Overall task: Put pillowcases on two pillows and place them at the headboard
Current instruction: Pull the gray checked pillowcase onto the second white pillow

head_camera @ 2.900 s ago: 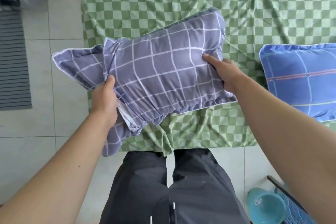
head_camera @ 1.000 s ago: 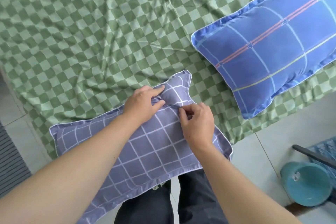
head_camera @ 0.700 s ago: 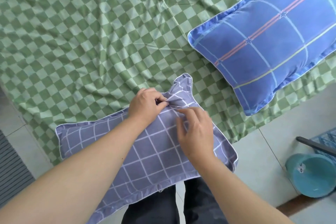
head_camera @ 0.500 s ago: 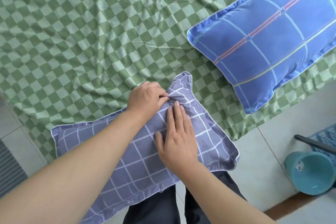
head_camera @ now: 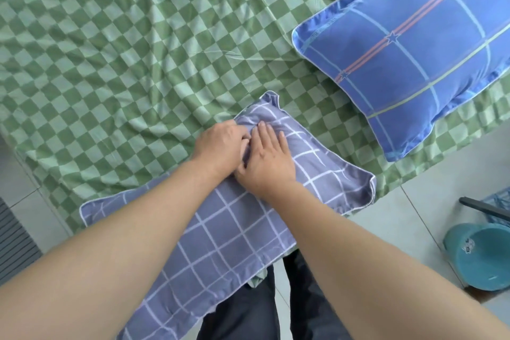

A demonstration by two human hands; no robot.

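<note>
Lying across the near edge of the bed, the grey checked pillow (head_camera: 231, 218) sits in its pillowcase with the near left end overhanging the floor and the far right corner poking up towards the middle of the green checked sheet (head_camera: 116, 69). From the head view, the person's left hand (head_camera: 220, 143) has its fingers curled into a fold of grey fabric near that far corner, bunching and pinching the cloth. Just beside it, touching, the right hand (head_camera: 269, 163) lies flat on the pillow with fingers straight and close together, pressing the case down. Both bare forearms reach in from the near side over the pillow

To the far right, well apart from the grey one, the blue pillow (head_camera: 408, 55) rests on the sheet in its case, crossed by red, pale blue and yellow lines, its right end cut off by the frame. On the tiled floor (head_camera: 408, 218) at the near right stands a teal bucket (head_camera: 480, 259), with a blue basket (head_camera: 499, 207) just beyond it. Dark trousers (head_camera: 248, 315) show below the pillow, and a striped mat (head_camera: 13, 246) lies at the near left
</note>
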